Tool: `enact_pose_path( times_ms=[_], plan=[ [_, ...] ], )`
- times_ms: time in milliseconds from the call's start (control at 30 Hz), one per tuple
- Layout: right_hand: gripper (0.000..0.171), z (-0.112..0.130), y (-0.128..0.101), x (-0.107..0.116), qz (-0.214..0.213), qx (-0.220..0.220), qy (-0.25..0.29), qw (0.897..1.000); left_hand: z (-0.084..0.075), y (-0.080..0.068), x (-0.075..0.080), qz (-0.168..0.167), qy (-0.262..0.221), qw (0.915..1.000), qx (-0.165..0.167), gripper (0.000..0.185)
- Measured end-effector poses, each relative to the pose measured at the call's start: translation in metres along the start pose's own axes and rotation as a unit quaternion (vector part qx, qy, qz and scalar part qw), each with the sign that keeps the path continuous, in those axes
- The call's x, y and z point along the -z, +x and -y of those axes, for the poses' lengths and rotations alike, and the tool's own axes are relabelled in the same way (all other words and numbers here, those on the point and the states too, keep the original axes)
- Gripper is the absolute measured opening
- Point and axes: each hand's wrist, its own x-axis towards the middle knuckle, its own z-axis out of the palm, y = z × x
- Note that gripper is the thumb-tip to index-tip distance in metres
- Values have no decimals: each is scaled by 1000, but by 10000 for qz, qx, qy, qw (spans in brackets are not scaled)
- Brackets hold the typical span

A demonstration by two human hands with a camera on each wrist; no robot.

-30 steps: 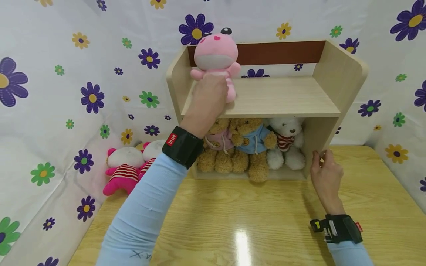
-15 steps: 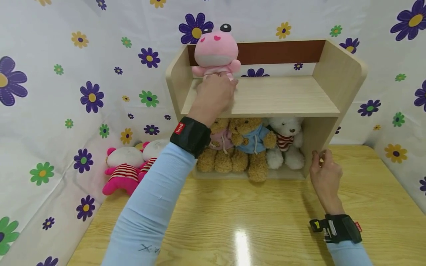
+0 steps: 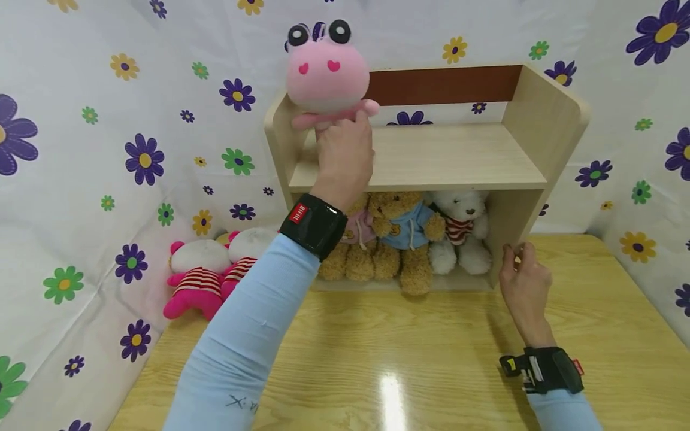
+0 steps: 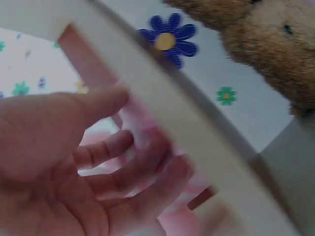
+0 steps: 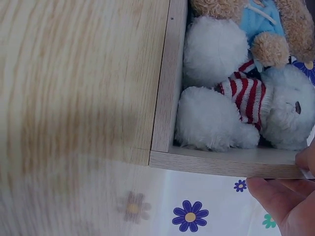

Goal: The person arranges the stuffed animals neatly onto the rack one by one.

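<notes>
A pink plush toy (image 3: 329, 72) with big black eyes and heart-shaped nostrils stands at the left end of the upper shelf board (image 3: 442, 152). My left hand (image 3: 345, 157) holds it low on the body, hiding its legs. The left wrist view is blurred, but bent fingers and a thumb lie against the pink and white plush (image 4: 140, 120). At the lower right, my right hand (image 3: 525, 290) grips the front edge of the side panel (image 5: 216, 163) of the small wooden shelf, with thumb and fingers on either side.
In the lower compartment sit a brown bear in pink (image 3: 356, 251), a brown bear in blue (image 3: 409, 233) and a white bear (image 3: 460, 233) in a striped top. Pink striped plush toys (image 3: 199, 278) lie left on the table (image 3: 345, 353). Flowered cloth (image 3: 178, 78) hangs behind.
The pink plush toy has moved up and to the left, its face turning so both eyes show fully. My left hand has shifted on its body. My right hand stays on the panel.
</notes>
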Motion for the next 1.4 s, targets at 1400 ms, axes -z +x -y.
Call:
enact_pose_path(
  times_ms=[1400],
  plan=[
    [22,-3,-2,0,22,107,83,9999,26,11,-20,493,-1572,9863,17,58]
  ],
)
